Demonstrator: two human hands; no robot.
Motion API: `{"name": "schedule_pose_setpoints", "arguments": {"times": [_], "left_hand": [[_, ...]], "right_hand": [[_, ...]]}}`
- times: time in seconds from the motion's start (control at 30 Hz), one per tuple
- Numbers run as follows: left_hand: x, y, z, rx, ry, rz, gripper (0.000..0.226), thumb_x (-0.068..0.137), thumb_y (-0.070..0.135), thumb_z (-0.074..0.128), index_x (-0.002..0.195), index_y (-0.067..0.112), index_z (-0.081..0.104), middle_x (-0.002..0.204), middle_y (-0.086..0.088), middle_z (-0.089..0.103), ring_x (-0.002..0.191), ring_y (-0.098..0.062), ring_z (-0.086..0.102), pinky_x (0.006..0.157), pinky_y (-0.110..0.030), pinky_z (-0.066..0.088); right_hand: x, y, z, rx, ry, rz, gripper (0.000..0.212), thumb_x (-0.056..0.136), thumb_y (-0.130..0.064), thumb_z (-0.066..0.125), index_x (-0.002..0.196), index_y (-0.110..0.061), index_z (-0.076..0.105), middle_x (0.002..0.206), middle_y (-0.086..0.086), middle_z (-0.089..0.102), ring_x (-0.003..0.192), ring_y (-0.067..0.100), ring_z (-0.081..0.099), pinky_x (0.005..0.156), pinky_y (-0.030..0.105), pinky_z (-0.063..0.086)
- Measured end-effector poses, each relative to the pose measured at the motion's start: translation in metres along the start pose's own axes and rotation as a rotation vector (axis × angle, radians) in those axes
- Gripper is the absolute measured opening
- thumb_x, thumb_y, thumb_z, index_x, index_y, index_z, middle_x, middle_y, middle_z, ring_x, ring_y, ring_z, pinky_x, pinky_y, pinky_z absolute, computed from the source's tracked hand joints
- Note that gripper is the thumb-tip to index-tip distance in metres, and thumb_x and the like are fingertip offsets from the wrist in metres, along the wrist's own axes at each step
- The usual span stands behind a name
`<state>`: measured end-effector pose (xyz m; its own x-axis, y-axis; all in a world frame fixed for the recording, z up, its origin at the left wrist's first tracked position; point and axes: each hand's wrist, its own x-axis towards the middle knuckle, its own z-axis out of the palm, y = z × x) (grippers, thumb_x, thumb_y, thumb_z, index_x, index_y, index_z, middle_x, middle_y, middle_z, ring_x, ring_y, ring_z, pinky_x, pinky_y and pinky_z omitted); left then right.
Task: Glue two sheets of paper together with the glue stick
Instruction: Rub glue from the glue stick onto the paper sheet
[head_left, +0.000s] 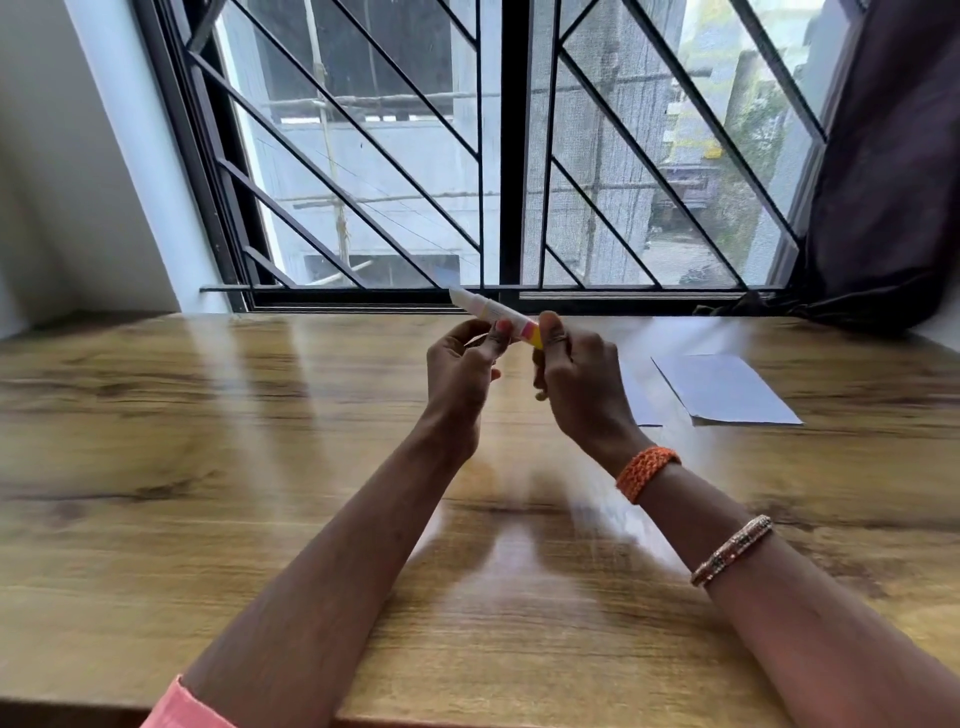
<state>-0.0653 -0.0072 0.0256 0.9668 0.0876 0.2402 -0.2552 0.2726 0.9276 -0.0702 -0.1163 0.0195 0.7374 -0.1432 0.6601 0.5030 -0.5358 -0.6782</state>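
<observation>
Head camera: A person holds a glue stick (493, 314) in both hands above a wooden bench (260, 415) set before a barred window (488, 156). The left hand (462, 369) pinches the stick near its middle between thumb and fingers, while the right hand (571, 371) curls round its coloured lower end. The stick's long axis slants up and away to the left, its pale tip pointing towards the window; whether the cap is on cannot be told. Two sheets of paper (727, 387) lie flat on the bench to the right, partly hidden behind the right hand and nearer to it than to the left. The glue, judged from this, has not yet reached them, and the coming move would carry the stick rightward and down.
</observation>
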Motion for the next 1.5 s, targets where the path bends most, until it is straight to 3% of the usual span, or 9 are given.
{"name": "schedule_pose_setpoints", "arguments": {"times": [0.1, 0.2, 0.33, 0.47, 0.67, 0.83, 1.03, 1.3, 1.5], "left_hand": [[-0.002, 0.0, 0.001, 0.074, -0.016, 0.009, 0.014, 0.09, 0.018, 0.06, 0.077, 0.023, 0.065, 0.077, 0.006, 0.067, 0.05, 0.012, 0.051, 0.067, -0.024, 0.039], [-0.003, 0.003, 0.0, 0.149, -0.004, 0.116, 0.011, 0.088, 0.017, 0.063, 0.077, 0.018, 0.065, 0.075, 0.002, 0.067, 0.055, 0.01, 0.057, 0.059, -0.009, 0.044], [-0.003, -0.005, 0.0, 0.595, 0.052, 0.394, 0.008, 0.081, 0.025, 0.068, 0.079, 0.017, 0.069, 0.079, 0.002, 0.073, 0.077, -0.01, 0.069, 0.072, -0.031, 0.055], [-0.005, -0.001, -0.004, 0.796, 0.195, 0.46, 0.022, 0.077, 0.043, 0.068, 0.073, 0.021, 0.063, 0.08, 0.007, 0.071, 0.083, -0.017, 0.066, 0.067, -0.036, 0.052], [-0.004, -0.005, -0.002, 0.745, 0.071, 0.497, 0.032, 0.083, 0.045, 0.06, 0.075, 0.015, 0.061, 0.079, 0.002, 0.07, 0.079, -0.023, 0.065, 0.068, -0.039, 0.052], [-0.011, -0.016, 0.009, 0.857, 0.023, 0.556, 0.009, 0.087, 0.017, 0.059, 0.094, 0.011, 0.061, 0.095, -0.001, 0.068, 0.079, -0.024, 0.058, 0.066, -0.026, 0.04], [-0.01, -0.025, 0.003, 1.305, -0.42, 0.549, 0.029, 0.083, 0.029, 0.065, 0.111, 0.022, 0.063, 0.113, 0.006, 0.064, 0.11, -0.02, 0.047, 0.09, -0.038, 0.041], [-0.003, -0.025, 0.013, 1.585, -0.545, 0.695, 0.028, 0.087, 0.03, 0.062, 0.115, 0.027, 0.065, 0.124, 0.01, 0.06, 0.119, -0.018, 0.042, 0.09, -0.033, 0.029], [0.003, -0.034, 0.016, 1.631, -0.574, 0.751, 0.019, 0.088, 0.019, 0.053, 0.095, 0.023, 0.071, 0.105, 0.004, 0.069, 0.109, -0.021, 0.051, 0.084, -0.034, 0.035]], "right_hand": [[-0.001, -0.004, 0.0, 0.208, -0.036, 0.166, 0.049, 0.101, -0.031, 0.038, 0.064, -0.005, 0.056, 0.051, 0.007, 0.056, 0.044, 0.017, 0.056, 0.048, 0.032, 0.054], [-0.001, -0.008, 0.0, 0.473, -0.104, 0.301, 0.028, 0.1, -0.032, 0.043, 0.082, -0.013, 0.053, 0.065, 0.009, 0.06, 0.056, 0.02, 0.06, 0.059, 0.04, 0.058], [0.001, 0.0, -0.004, 0.742, -0.238, 0.453, 0.02, 0.095, -0.033, 0.053, 0.093, -0.014, 0.059, 0.079, 0.006, 0.061, 0.07, 0.02, 0.061, 0.072, 0.04, 0.058], [0.001, 0.006, -0.002, 0.966, -0.409, 0.545, 0.034, 0.084, -0.039, 0.061, 0.101, -0.01, 0.067, 0.087, 0.006, 0.062, 0.073, 0.016, 0.061, 0.086, 0.04, 0.053], [0.007, 0.01, -0.006, 0.925, -0.321, 0.534, 0.027, 0.095, -0.029, 0.052, 0.082, -0.008, 0.065, 0.067, 0.003, 0.061, 0.06, 0.012, 0.061, 0.064, 0.029, 0.056], [0.019, 0.02, -0.027, 0.859, -0.078, 0.553, 0.02, 0.087, -0.025, 0.065, 0.081, -0.006, 0.066, 0.072, 0.007, 0.062, 0.065, 0.016, 0.061, 0.063, 0.029, 0.055], [0.035, 0.035, -0.055, 0.952, 0.249, 0.688, 0.024, 0.072, -0.016, 0.082, 0.072, -0.009, 0.059, 0.06, 0.002, 0.05, 0.053, 0.013, 0.049, 0.055, 0.025, 0.052], [0.03, 0.035, -0.048, 0.961, 0.201, 0.732, 0.038, 0.067, -0.021, 0.085, 0.06, -0.015, 0.049, 0.053, 0.0, 0.045, 0.051, 0.012, 0.046, 0.049, 0.022, 0.047], [0.026, 0.034, -0.05, 0.935, 0.212, 0.751, 0.034, 0.073, -0.02, 0.08, 0.061, -0.014, 0.049, 0.053, 0.001, 0.05, 0.051, 0.012, 0.05, 0.055, 0.025, 0.049]]}}
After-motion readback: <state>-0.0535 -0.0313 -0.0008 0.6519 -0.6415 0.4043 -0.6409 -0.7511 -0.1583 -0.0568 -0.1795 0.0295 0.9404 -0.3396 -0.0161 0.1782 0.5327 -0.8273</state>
